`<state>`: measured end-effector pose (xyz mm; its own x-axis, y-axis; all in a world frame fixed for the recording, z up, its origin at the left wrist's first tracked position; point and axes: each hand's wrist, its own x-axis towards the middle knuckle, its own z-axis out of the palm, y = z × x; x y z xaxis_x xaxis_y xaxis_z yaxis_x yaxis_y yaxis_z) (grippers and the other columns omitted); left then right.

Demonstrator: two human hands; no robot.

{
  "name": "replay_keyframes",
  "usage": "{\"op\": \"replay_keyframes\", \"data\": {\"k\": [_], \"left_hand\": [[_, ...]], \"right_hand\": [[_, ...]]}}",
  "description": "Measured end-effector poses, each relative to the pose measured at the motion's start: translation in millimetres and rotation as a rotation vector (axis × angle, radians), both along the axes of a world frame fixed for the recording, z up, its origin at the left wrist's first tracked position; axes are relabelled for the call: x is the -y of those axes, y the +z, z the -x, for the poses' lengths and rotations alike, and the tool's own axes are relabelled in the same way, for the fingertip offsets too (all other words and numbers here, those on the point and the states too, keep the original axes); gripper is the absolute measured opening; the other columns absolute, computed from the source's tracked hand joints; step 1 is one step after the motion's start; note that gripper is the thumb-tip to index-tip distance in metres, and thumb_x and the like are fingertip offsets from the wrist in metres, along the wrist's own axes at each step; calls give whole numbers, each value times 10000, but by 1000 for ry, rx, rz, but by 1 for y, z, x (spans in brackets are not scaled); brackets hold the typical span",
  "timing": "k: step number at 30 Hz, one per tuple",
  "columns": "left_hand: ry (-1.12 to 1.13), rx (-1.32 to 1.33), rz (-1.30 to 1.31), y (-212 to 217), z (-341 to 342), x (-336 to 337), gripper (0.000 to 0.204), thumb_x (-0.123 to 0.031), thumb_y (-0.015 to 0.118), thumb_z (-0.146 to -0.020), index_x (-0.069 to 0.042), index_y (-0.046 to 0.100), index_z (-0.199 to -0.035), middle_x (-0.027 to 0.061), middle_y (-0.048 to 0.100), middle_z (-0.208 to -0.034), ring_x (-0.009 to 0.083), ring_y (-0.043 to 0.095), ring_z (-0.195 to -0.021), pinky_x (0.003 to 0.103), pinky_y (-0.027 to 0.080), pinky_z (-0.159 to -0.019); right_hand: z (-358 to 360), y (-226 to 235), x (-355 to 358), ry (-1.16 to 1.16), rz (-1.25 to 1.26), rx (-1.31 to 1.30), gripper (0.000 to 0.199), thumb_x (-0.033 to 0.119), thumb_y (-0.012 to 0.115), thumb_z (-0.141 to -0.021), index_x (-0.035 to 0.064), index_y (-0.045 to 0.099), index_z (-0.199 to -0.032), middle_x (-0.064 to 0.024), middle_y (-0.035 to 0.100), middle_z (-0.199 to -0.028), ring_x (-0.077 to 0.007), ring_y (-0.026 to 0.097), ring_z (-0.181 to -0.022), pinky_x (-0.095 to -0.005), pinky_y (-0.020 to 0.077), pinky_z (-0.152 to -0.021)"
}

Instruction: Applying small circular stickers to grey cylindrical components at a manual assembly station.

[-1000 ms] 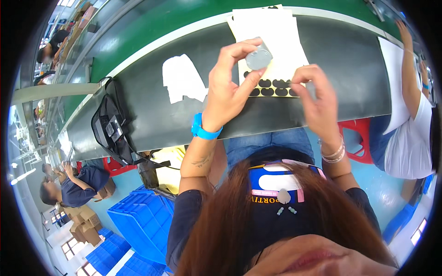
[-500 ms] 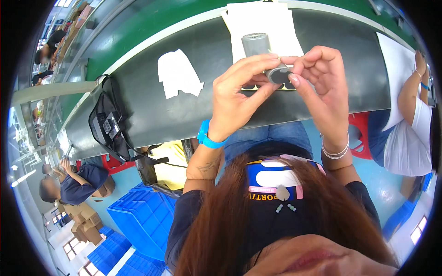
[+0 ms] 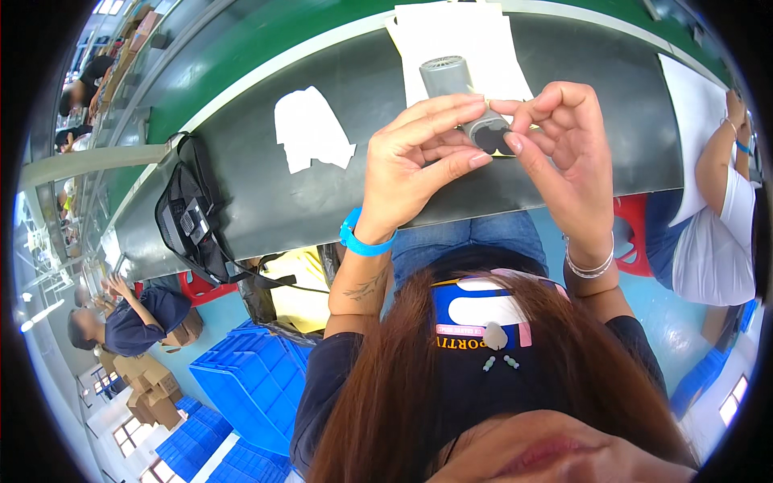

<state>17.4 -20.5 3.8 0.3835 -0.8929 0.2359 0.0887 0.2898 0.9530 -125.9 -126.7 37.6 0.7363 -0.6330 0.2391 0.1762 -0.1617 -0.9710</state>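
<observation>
Both sets of fingertips now pinch the near end of a grey cylindrical part (image 3: 456, 90), where a dark round pad (image 3: 491, 137) sits. The left hand (image 3: 415, 165) grips from nine o'clock, the right hand (image 3: 564, 149) from three. Half a second ago the cylinder stood clear above the fingers; the hands have since closed on its end, so the pad looks pressed on. Beyond, at twelve, lies a white sheet (image 3: 455, 36) on the grey belt (image 3: 241, 193).

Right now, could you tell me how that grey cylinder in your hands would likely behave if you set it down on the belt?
The grey cylinder looks round and smooth, so on its side it would probably roll. It seems rigid and light: the left hand and right hand grip it by fingertips alone.
</observation>
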Motion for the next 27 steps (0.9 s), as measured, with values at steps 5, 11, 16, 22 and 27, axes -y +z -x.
{"op": "replay_keyframes", "data": {"k": [5,11,16,22,27], "left_hand": [[4,9,-6,-2,-1,-1,449,107,683,-732,13,604,-1164,171,546,-1236,163,629,-905,265,561,-786],[-1,25,14,-3,0,1,420,93,668,-765,-11,613,-1168,125,551,-1208,147,624,-870,264,566,-782],[7,29,0,-3,0,2,389,76,667,-776,-15,625,-1151,127,563,-1202,144,616,-903,262,562,-787],[18,32,-1,-4,1,1,375,73,662,-782,-18,631,-1144,129,568,-1199,155,603,-963,262,560,-795],[18,24,0,-4,2,1,375,74,662,-781,-19,631,-1143,127,568,-1200,154,608,-948,263,561,-795]], "right_hand": [[-1,1,-1,4,25,-39,328,-115,554,-836,39,381,-1069,-70,529,-917,-215,575,-1080,-247,484,-820],[1,3,1,3,54,-50,329,-119,557,-833,36,383,-1064,-70,527,-924,-214,581,-1072,-246,490,-816],[1,3,2,-4,66,-63,326,-116,558,-833,38,386,-1063,-67,532,-916,-214,583,-1071,-252,491,-820],[2,3,2,-3,78,-78,322,-110,559,-835,39,387,-1063,-63,536,-909,-208,587,-1067,-256,491,-825],[2,3,2,-1,86,-75,324,-114,557,-830,38,389,-1062,-64,535,-914,-205,586,-1067,-254,491,-827]]}}
